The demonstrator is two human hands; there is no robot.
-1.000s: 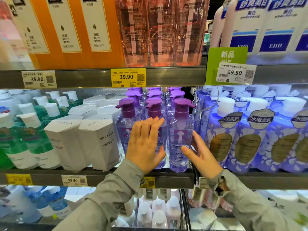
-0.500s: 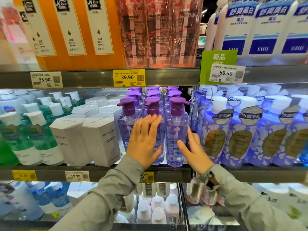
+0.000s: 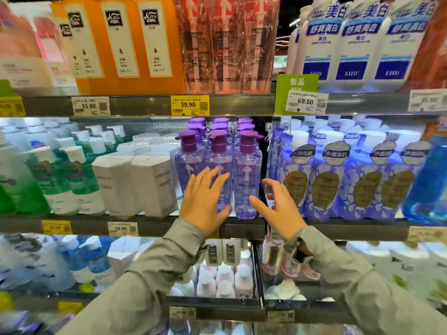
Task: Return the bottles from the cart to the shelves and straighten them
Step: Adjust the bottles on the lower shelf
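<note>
Both hands draw back from the purple pump bottles (image 3: 246, 170), upright in rows on the middle shelf (image 3: 150, 226); left hand (image 3: 205, 204) and right hand (image 3: 280, 209) open, empty; straightening seemingly done, next fetch from unseen cart.

Centre: purple pump bottles (image 3: 246, 180) stand three across, touching, with no gap between them.
Left of centre: white boxes (image 3: 154, 184) just beside.
Right of centre: divider (image 3: 264, 165) blocks.
Above: upper shelf (image 3: 145, 106) near the caps.

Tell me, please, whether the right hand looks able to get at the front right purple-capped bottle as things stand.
Probably yes: the right hand hovers open just beside that purple-capped bottle, thumb toward it, with nothing between them.
</note>
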